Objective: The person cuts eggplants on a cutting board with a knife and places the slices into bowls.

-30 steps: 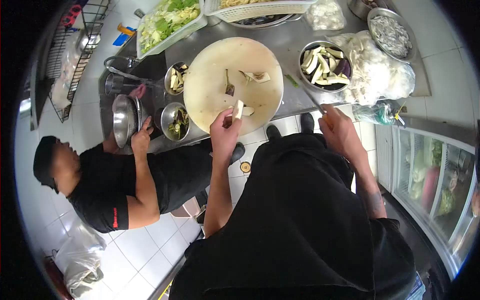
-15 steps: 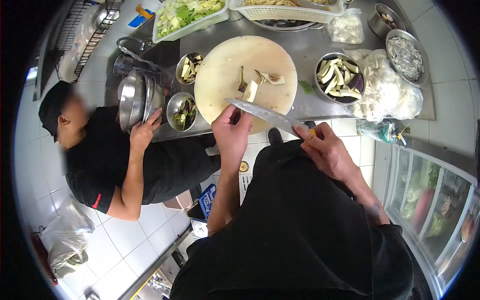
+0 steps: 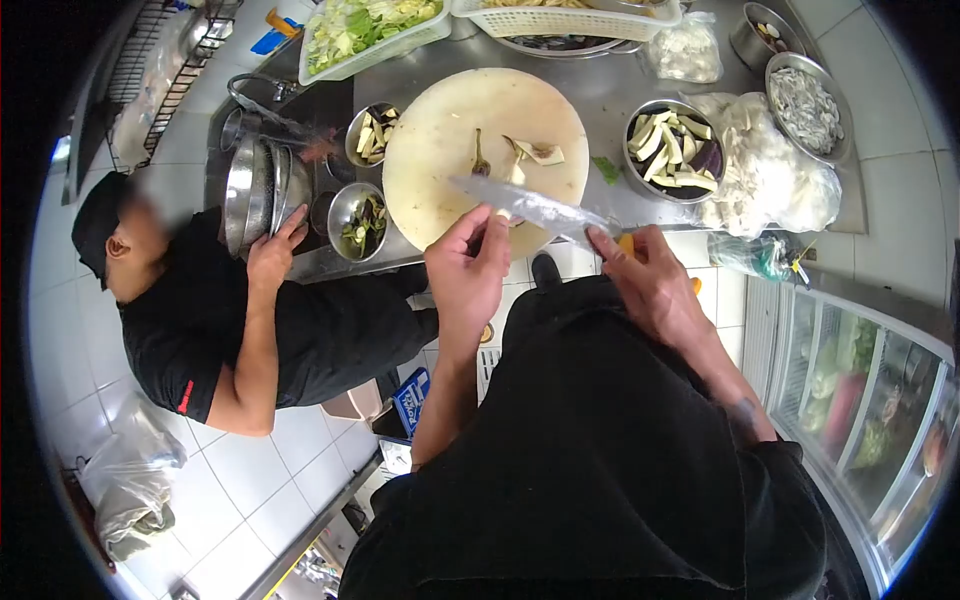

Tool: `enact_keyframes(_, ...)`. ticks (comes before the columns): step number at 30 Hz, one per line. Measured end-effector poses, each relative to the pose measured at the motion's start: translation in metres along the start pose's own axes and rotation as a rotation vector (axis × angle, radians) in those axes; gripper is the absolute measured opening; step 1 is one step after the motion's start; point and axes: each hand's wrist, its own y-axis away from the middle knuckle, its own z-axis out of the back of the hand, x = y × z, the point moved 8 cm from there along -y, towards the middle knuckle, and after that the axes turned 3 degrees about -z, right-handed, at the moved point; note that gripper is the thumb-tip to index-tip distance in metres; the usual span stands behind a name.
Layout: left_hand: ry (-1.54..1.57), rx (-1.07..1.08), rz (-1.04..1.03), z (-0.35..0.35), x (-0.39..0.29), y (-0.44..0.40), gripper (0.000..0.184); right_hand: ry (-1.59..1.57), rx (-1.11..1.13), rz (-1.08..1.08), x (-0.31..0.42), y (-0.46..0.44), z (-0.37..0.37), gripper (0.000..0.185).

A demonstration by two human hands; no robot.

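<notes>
My right hand (image 3: 650, 283) grips a large knife (image 3: 540, 212) by its orange handle, the blade pointing left over the near part of the round cutting board (image 3: 430, 130). My left hand (image 3: 468, 268) is pinched round a pale piece of eggplant, mostly hidden by the fingers and the blade. An eggplant stem end (image 3: 480, 160) and a trimmed pale slice with a stem (image 3: 540, 153) lie on the board. Right of it stands a steel pot of cut eggplant (image 3: 665, 150). Left of it are a small bowl of eggplant strips (image 3: 375, 135) and a bowl of trimmings (image 3: 357, 222).
At the left a person (image 3: 200, 310) holds steel bowls (image 3: 255, 195) by the sink. Chopped greens in a white tub (image 3: 370, 40) and a white basket (image 3: 560, 20) stand at the back. On the right are plastic bags (image 3: 770, 170), a bowl of grey strips (image 3: 803, 108) and a glass-fronted fridge (image 3: 860, 380).
The knife has come from the right side of the board to my left hand, and its blade now sits over the held piece. The view has shifted somewhat. The person's bowls have tilted.
</notes>
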Motion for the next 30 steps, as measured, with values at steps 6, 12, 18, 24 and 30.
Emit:
enact_keyframes(6, 0.076, -0.001, -0.060, -0.009, -0.004, 0.008, 0.029, -0.090, -0.073, -0.175, -0.014, -0.009, 0.014, 0.055)
enact_keyframes(12, 0.077, -0.101, -0.024, 0.009, 0.006, 0.002, 0.027, -0.183, 0.086, -0.083, 0.003, 0.002, 0.009, 0.054)
enact_keyframes(18, 0.038, -0.128, -0.014, 0.004, -0.002, 0.010, 0.021, -0.145, 0.113, -0.101, 0.008, 0.002, 0.001, 0.051)
enact_keyframes(24, 0.018, -0.108, -0.039, -0.002, 0.000, 0.016, 0.025, -0.118, 0.077, -0.099, 0.006, -0.017, -0.013, 0.051)
enact_keyframes(30, -0.035, -0.133, 0.017, 0.003, 0.007, 0.023, 0.030, -0.148, -0.013, -0.150, 0.005, -0.030, -0.027, 0.050)
